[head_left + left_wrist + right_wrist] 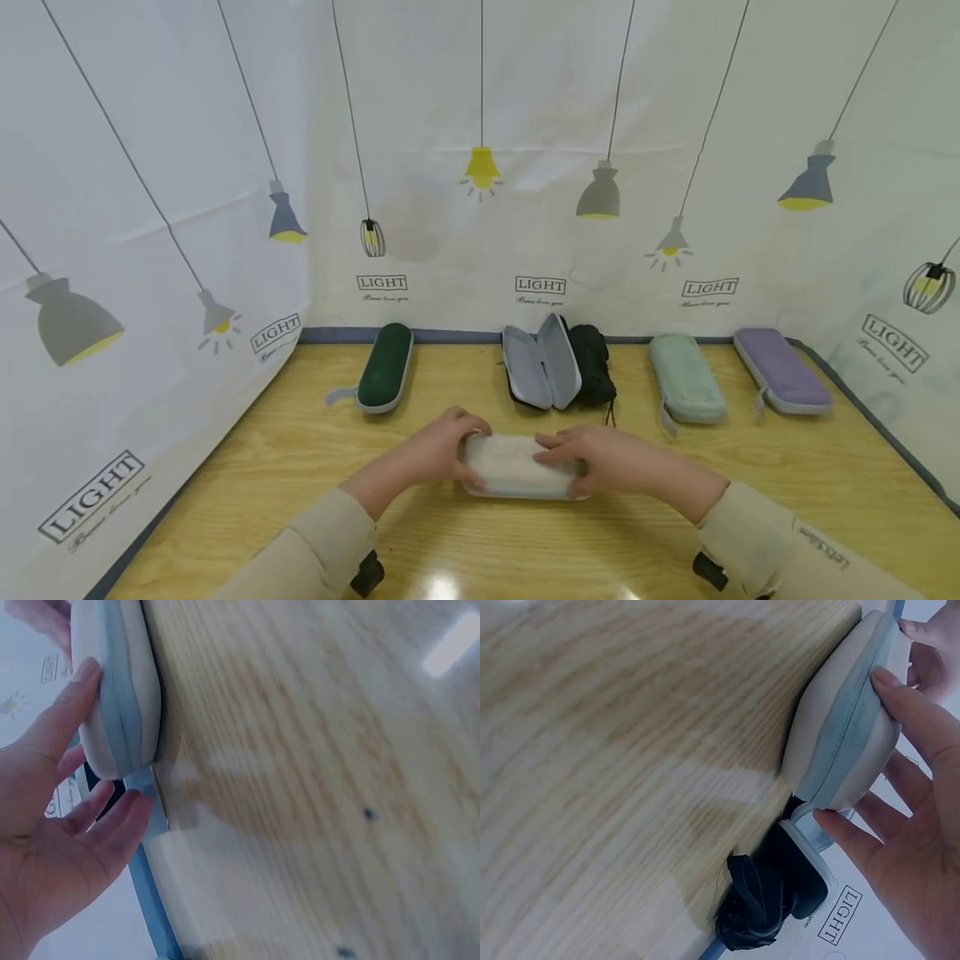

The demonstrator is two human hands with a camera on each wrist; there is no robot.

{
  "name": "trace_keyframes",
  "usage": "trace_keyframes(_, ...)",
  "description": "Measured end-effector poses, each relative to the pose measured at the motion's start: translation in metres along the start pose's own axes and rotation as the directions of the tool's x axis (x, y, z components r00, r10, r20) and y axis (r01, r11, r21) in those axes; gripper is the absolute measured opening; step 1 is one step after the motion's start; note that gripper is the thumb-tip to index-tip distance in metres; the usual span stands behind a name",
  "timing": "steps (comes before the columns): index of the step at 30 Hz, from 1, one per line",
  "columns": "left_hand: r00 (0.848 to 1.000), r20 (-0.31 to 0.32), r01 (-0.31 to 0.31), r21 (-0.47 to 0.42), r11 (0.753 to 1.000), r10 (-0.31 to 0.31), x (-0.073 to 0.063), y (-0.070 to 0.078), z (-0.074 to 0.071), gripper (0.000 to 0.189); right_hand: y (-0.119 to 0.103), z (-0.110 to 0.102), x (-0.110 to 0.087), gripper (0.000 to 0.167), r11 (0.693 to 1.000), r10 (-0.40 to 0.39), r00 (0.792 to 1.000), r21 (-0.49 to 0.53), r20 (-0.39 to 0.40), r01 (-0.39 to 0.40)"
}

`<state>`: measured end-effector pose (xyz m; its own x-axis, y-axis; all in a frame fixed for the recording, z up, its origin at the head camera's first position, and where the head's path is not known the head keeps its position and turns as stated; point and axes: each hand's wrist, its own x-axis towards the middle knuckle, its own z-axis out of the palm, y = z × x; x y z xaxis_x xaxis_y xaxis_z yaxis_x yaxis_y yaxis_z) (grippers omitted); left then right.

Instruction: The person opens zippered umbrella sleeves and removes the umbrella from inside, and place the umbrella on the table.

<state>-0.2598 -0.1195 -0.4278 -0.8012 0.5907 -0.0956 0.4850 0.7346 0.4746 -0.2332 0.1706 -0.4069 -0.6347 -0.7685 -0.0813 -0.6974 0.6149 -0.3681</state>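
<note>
Head view: soft, even indoor light, middling bright; cloth [420, 75] cool and bluish upper left, greyer to the right. Light seems to fall from above, leaving white glare on the table [300, 475] at the bottom edge. Wide lens spreads and slants the side walls of cloth. Case [510, 463] slightly soft; black pouch [591, 367] dark, little detail in its folds. Left wrist view: cooler, hazy, a hard white streak of glare upper right, wood grain smeared. Right wrist view: equally cool, table washed out lower left, a narrow dark shadow along the case's underside, fine detail soft.
</note>
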Motion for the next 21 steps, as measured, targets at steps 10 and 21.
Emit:
trace_keyframes(10,0.993,-0.025,0.111,-0.091,0.990,-0.114,0.009,-0.018,-0.006,0.019,0.002,0.001,0.000,0.059,1.000,-0.006,1.000,-0.022,0.004,0.006)
trace_keyframes(21,0.999,-0.017,0.029,-0.016,0.999,-0.029,0.027,-0.021,0.002,0.024,0.001,0.004,-0.002,0.060,1.000,0.003,1.000,-0.024,-0.001,-0.003)
